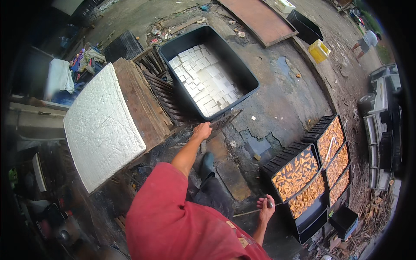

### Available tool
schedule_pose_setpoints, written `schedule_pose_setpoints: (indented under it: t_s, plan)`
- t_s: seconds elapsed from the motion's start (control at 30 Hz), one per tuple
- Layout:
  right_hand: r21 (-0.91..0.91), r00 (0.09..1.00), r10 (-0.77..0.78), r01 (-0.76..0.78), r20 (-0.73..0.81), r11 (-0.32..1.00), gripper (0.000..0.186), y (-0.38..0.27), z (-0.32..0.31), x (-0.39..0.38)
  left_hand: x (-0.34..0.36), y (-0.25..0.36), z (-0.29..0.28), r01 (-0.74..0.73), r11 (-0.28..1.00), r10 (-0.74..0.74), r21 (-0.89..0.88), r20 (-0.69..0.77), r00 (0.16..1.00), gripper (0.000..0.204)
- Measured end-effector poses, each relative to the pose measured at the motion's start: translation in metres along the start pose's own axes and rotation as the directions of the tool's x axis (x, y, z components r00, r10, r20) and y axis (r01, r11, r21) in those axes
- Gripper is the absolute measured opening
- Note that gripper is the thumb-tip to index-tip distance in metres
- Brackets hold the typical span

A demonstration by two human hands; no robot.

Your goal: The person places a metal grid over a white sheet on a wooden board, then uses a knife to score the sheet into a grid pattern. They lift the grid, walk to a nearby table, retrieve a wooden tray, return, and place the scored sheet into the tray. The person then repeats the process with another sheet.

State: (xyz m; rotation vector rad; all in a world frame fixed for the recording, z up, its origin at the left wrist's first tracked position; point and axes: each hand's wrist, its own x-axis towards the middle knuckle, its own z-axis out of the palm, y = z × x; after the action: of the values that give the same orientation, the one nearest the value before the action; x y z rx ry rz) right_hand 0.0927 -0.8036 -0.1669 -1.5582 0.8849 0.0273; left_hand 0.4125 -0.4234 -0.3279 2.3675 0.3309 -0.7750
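Observation:
My left hand (202,130), fingers curled, is at the edge of the wooden boards below a large dark tub (250,82) of white blocks; what it grips is unclear. A big white slab (102,129) lies on wooden boards (138,104) to its left. My right hand (265,208) is closed round a dark handle (270,203), beside dark crates (284,158) filled with orange-brown pieces (295,173).
A person (367,41) is bent over at far right, near a vehicle (375,125). A yellow container (317,51), a rusty board (255,17) and a black bin (342,221) stand around. The ground (281,112) is cracked and wet.

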Motion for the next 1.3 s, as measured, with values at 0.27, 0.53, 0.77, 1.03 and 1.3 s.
schedule_pose_setpoints:
  t_s: [0.27, 0.53, 0.77, 1.03, 1.3]
  plan:
    - [0.197, 0.622, -0.365, 0.324, 0.693, 0.926, 0.05, -0.161, 0.172, 0.039, -0.159, -0.046, -0.061, -0.266, 0.899, 0.217, -0.348, -0.174, 0.96, 0.049]
    - [0.249, 0.326, -0.386, 0.388, 0.863, 0.887, 0.048, -0.198, 0.397, -0.143, -0.439, -0.248, -0.154, -0.245, 0.97, 0.048, -0.005, -0.977, 0.209, 0.015]
    - [-0.006, -0.046, 0.031, 0.467, 0.998, 0.884, 0.051, -0.078, 0.496, -0.344, -0.523, -0.418, -0.196, 0.07, 0.997, 0.003, 0.044, -0.866, 0.5, 0.079]
    - [0.145, -0.187, 0.089, 0.926, 0.978, 0.347, 0.055, -0.034, 0.535, -0.439, -0.525, -0.449, -0.174, -0.093, 0.995, 0.02, -0.028, -0.88, 0.474, 0.071]
    - [0.197, -0.225, 0.142, 0.962, 0.964, 0.188, 0.062, -0.013, 0.551, -0.46, -0.522, -0.458, -0.152, -0.202, 0.975, -0.001, -0.09, -0.915, 0.403, 0.057]
